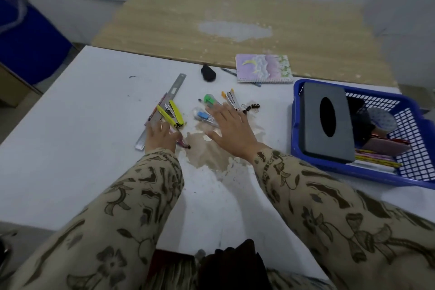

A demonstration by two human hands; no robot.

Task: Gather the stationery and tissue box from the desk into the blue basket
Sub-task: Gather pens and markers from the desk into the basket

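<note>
The blue basket (297, 125) stands at the right of the white desk and holds the dark grey tissue box (327, 122), pencils, a roll of tape and a pink item. My left hand (161, 135) rests flat on the near end of a metal ruler (162, 110), beside a yellow stapler (173, 113). My right hand (230, 128) is spread open, fingertips touching a pile of small stationery: a green-capped item (209, 99), a clear box with a blue piece (203, 116), an orange-and-silver stapler (231, 100) and binder clips (251, 107).
A pastel spiral notebook (264, 68) lies at the desk's far edge with a pen (228, 72) partly under it. A black oval object (208, 73) sits to its left. A brown stain (207, 150) marks the desk between my hands. A wooden table (235, 19) stands behind.
</note>
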